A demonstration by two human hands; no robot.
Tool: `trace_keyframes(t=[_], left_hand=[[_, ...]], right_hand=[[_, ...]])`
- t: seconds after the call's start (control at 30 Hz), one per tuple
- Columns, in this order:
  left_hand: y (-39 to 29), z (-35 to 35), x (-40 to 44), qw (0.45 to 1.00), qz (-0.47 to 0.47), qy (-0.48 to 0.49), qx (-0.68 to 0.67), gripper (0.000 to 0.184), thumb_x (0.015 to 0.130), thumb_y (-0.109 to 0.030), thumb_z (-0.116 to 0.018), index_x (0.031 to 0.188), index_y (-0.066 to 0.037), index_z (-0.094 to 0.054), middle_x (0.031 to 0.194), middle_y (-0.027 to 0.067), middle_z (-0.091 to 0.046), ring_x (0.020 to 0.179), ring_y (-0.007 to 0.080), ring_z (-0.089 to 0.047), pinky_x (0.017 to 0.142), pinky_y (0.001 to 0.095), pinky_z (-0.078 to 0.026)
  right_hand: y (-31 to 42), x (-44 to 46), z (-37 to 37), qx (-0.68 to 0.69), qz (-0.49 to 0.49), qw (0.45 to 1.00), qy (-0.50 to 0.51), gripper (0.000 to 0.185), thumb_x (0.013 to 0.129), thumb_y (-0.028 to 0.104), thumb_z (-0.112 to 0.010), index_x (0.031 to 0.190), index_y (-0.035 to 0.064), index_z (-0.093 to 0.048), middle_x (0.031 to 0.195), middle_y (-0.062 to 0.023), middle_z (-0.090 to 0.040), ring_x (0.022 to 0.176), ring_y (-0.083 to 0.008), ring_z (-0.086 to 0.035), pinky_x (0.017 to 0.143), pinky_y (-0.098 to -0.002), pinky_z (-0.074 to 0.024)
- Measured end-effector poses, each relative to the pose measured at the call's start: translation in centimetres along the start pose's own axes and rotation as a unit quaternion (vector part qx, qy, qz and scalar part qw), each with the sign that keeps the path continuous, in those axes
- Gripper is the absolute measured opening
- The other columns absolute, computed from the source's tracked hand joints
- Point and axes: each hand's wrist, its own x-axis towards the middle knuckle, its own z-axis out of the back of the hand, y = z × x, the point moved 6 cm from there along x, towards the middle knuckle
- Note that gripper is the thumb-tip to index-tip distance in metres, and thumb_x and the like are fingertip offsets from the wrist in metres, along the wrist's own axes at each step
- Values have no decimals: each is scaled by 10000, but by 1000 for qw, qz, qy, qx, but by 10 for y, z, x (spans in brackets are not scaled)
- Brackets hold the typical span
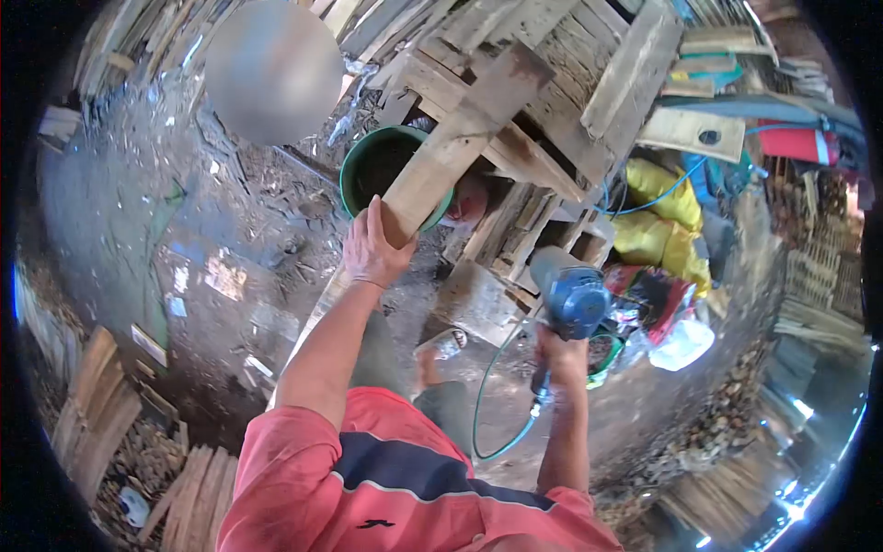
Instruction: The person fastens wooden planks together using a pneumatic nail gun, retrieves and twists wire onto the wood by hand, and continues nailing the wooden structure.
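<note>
My left hand [376, 250] grips a long wooden board [440, 166], fingers over its top and thumb at its edge. The board slants from my left side up to a rough wooden workbench [543, 170], passing over a green bucket [348, 175]. In my right hand [560, 357] is a pneumatic nail gun [577, 299] with a blue head, held apart from the board on the right. A thin air hose [480, 405] joins the base of its handle and loops to the left. The nail gun's nose is blurred.
Yellow sacks [658, 225] and a white plastic bag [682, 346] lie right of the bench. A blue hose [648, 200] crosses near them. Stacked planks [97, 405] stand at lower left. Scraps litter the dirt floor [221, 340].
</note>
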Motion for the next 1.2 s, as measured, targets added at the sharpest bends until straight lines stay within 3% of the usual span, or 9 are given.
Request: trace_keyframes(t=[0.23,0.47,0.57,0.7,0.77,0.87,0.93,1.13,1.2], left_hand=[[8,2,2,996,39,39,-75,945,633,-311,-854,1440,-90,-413,1273,171,-550,1167,359,-545,999,471,-447],[20,-5,3,993,32,48,-103,915,619,-306,-846,1407,-73,-442,1290,152,-559,1187,334,-543,988,459,-439],[18,-1,4,993,28,52,-100,892,629,-304,-838,1397,-61,-456,1276,145,-571,1181,321,-550,985,463,-433],[19,-4,3,988,42,83,-121,916,641,-316,-834,1432,-106,-423,1320,161,-536,1205,351,-526,1008,491,-406],[21,-3,3,988,48,87,-114,938,628,-316,-843,1436,-103,-418,1319,154,-537,1202,345,-529,1007,487,-409],[21,-3,1,990,44,85,-103,974,603,-311,-860,1437,-88,-410,1316,140,-540,1196,333,-534,1009,474,-417],[21,-4,2,989,49,90,-106,976,604,-318,-864,1437,-87,-411,1315,140,-539,1197,333,-532,1015,477,-415],[21,-2,1,988,45,73,-132,917,645,-309,-835,1437,-107,-420,1304,163,-541,1197,357,-531,1010,498,-414],[20,-1,3,987,44,74,-133,915,636,-320,-845,1425,-106,-434,1299,161,-545,1200,353,-532,1015,491,-416]], right_hand=[[56,-9,-81,-10,151,984,95,187,853,145,-734,790,27,-603,671,-13,-568,624,-134,-549,559,-304,-434],[92,-12,-117,15,164,973,160,141,833,88,-612,706,33,-582,645,-46,-570,607,-163,-538,597,-314,-428],[93,-11,-123,-7,168,975,144,222,789,194,-626,673,47,-507,601,-70,-495,590,-213,-515,590,-338,-418],[106,-26,-138,-45,168,980,101,213,841,147,-601,669,57,-514,614,-51,-525,591,-183,-516,600,-333,-411],[105,-23,-134,-142,275,950,44,220,850,137,-598,664,51,-519,616,-49,-535,595,-179,-522,614,-335,-415],[98,-25,-131,-203,300,932,32,163,880,108,-626,750,36,-559,671,-43,-570,621,-175,-543,639,-338,-433],[98,-30,-131,-160,223,960,62,110,887,65,-694,936,18,-608,782,-44,-627,653,-170,-567,647,-346,-461],[92,-28,-139,-34,197,976,89,85,898,35,-656,850,37,-586,646,-1,-555,601,-132,-547,562,-292,-430],[112,-37,-151,-82,240,965,69,99,896,25,-656,836,41,-580,649,-1,-553,576,-112,-524,538,-290,-413]])
